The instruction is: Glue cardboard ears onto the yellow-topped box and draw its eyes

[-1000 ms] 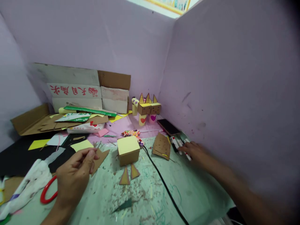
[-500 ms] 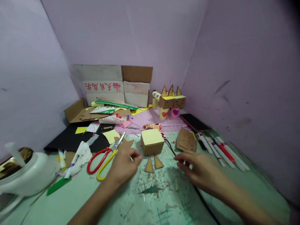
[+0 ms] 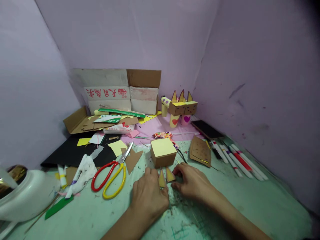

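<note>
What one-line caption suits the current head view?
Left hand and right hand at two small triangles before a yellow-topped box, scissors to the left, markers to the right.

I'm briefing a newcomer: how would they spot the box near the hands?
On the green tabletop, between the left hand and the right hand, lie two small triangles. Just behind them sits the box: brown-sided, its yellow top bare, unlike the two eared boxes farther back.

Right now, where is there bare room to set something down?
Green tabletop is bare between your left forearm and the red-and-yellow-handled scissors, and between your right forearm and the white and red markers. It is crowded between your left hand and right hand, where two tan cardboard triangles lie.
</note>
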`<state>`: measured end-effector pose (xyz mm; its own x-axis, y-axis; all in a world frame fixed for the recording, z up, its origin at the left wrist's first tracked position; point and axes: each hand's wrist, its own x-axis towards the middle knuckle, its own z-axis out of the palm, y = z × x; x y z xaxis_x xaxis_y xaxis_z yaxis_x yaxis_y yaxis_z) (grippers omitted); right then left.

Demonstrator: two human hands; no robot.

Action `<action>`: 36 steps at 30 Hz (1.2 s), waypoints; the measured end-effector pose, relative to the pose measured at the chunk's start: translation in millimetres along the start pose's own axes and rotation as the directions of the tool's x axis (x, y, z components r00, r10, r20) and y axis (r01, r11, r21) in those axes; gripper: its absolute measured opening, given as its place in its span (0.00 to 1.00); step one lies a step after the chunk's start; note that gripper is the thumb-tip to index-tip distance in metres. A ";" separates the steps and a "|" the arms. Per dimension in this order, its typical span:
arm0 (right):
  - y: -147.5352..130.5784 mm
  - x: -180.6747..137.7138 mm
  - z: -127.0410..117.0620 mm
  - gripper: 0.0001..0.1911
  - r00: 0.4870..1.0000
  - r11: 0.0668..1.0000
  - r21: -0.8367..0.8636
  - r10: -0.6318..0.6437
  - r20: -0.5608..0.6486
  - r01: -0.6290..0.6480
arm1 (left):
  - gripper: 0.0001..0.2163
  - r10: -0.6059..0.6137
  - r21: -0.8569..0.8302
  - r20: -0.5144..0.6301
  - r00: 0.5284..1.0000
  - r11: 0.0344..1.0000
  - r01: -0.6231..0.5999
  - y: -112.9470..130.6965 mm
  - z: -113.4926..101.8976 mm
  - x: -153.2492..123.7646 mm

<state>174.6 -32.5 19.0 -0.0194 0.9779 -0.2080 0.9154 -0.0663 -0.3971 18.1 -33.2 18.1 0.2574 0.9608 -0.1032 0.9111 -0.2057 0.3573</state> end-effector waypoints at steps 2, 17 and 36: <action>1.3 1.0 1.2 0.12 1.000 0.999 0.033 -0.002 -0.009 0.002 | 0.09 -0.016 -0.013 -0.003 1.000 1.000 0.016 -1.0 1.0 1.1; 21.6 19.0 15.6 0.04 0.977 0.831 0.550 -0.044 0.210 -0.081 | 0.09 -0.084 -0.150 0.075 0.994 0.984 0.094 -8.1 -3.0 8.2; 9.0 17.5 13.6 0.07 0.935 0.654 0.697 0.044 0.351 -0.293 | 0.06 -0.051 -0.328 -0.024 0.998 0.944 0.040 -10.3 8.5 15.5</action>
<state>177.0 -18.6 -0.4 -0.1192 0.8420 -0.5262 0.3241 -0.4680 -0.8222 15.5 -17.8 5.0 0.2026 0.9743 -0.0989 0.7647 -0.0943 0.6375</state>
